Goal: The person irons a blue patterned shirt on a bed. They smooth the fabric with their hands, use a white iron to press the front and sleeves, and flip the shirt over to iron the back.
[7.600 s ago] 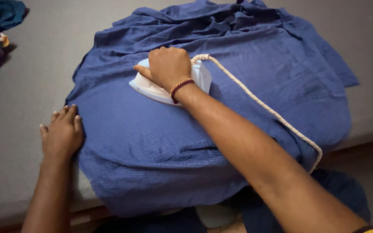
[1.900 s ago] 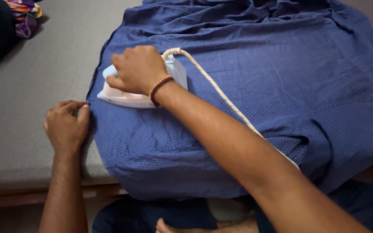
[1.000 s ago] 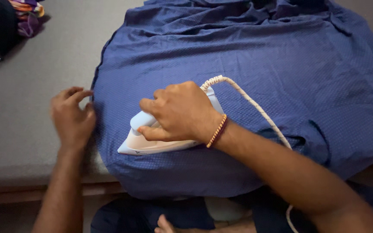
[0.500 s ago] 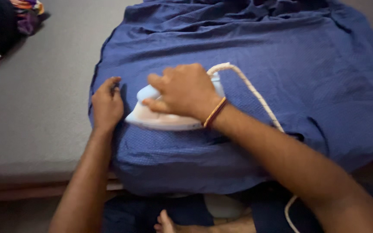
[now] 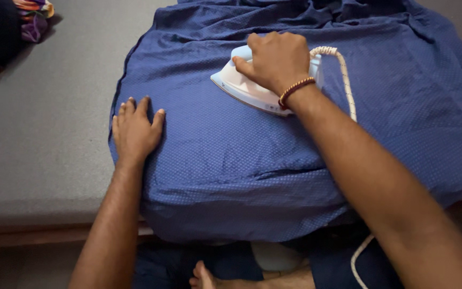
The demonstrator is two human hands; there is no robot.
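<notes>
Two hands are at work on a blue cloth [image 5: 295, 150] spread over a grey worktop [image 5: 44, 139], its near edge hanging over the front. The right hand [image 5: 275, 60] is closed round the handle of a white iron [image 5: 252, 91], which sits flat on the cloth toward the far middle, nose pointing left. The left hand [image 5: 133, 131] lies open and flat, fingers spread, pressing the cloth down at its left edge, well apart from the iron. A braided white cord [image 5: 344, 75] rises from the iron's back end, runs down alongside the right forearm and shows again near the floor at the lower right. As I see it, the main risk is the hot plate resting too long in one spot, which could scorch or shine the fabric. The cloth beyond the iron is bunched in folds, and pushing into them could press creases in rather than out. A sweep to the left could bring the nose toward the spread fingers. The cord could drag over smoothed cloth or snag at the worktop's edge and tug the iron. A bare foot [image 5: 204, 275] shows below, under the overhang, should the iron slip off. Some coloured clothes [image 5: 30, 16] lie at the far left corner.
</notes>
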